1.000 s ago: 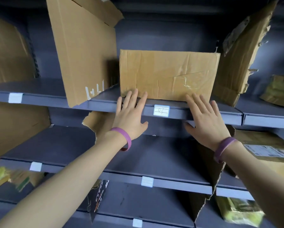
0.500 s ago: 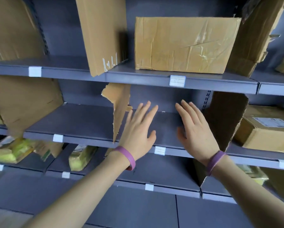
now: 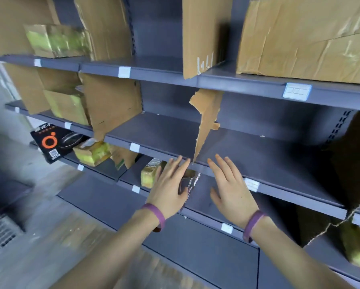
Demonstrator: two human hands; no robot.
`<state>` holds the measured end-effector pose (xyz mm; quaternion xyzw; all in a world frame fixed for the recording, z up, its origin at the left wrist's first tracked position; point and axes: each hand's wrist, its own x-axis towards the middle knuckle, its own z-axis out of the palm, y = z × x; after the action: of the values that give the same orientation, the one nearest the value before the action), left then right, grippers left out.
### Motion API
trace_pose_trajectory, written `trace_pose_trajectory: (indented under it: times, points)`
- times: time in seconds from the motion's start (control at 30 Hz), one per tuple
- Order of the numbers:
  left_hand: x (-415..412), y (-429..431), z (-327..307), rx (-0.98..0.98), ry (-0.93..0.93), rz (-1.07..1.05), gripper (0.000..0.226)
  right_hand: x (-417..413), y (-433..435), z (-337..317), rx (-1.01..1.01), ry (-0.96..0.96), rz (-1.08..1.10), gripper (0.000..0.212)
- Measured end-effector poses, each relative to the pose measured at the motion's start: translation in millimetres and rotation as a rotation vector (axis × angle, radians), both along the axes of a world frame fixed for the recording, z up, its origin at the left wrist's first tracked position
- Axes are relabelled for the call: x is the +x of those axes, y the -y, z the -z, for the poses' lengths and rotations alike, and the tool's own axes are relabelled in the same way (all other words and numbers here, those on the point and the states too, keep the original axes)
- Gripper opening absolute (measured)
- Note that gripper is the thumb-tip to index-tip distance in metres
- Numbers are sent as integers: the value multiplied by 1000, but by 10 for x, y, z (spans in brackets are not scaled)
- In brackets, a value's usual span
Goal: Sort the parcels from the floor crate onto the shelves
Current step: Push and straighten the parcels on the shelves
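Empty, the left hand point(image 3: 170, 190) and right hand point(image 3: 231, 192) hover at the shelf point(image 3: 258, 155), fingers straight, apart — between trips, likely; next calls for a fresh parcel from the unseen crate.

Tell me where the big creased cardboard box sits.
Head view, upper right: the cardboard box stands on the upper shelf, just right of the marked cardboard divider.

Slate-grey shelves point(image 3: 248, 147) right across. Top right, a plain tan cardboard box point(image 3: 308, 38), no print. Up left, a yellow-green parcel point(image 3: 56, 39). Lower left, a black box point(image 3: 54, 142) with an orange ring and white code square. Purple wristband point(image 3: 157, 215) on each wrist. White shelf tag point(image 3: 124, 71); one blue-edged tag point(image 3: 297, 91).
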<state>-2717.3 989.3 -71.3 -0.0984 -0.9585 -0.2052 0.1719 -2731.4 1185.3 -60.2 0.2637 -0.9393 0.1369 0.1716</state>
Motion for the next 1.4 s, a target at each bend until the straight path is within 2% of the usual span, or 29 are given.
trace_pose_trajectory:
  times: [0.37,0.57,0.73,1.07,1.4]
  points:
    - [-157,1545,250,2,49,-123,73,-212,1571,332,28,48,-126,69]
    - [-419,2692,372,-12,106,-81,71,-362,2609,540,25,97,-33,69]
    - [-618,3255,521,-27,166,6,72,-413,3178,631,27,210,129,76]
    - [-1003,3436,944,-19,293,156,71,-570,3430,984,58,396,322,79]
    - [-1517,3133,1202,-111,479,208,71,-1042,3395,1381,104,571,366,79]
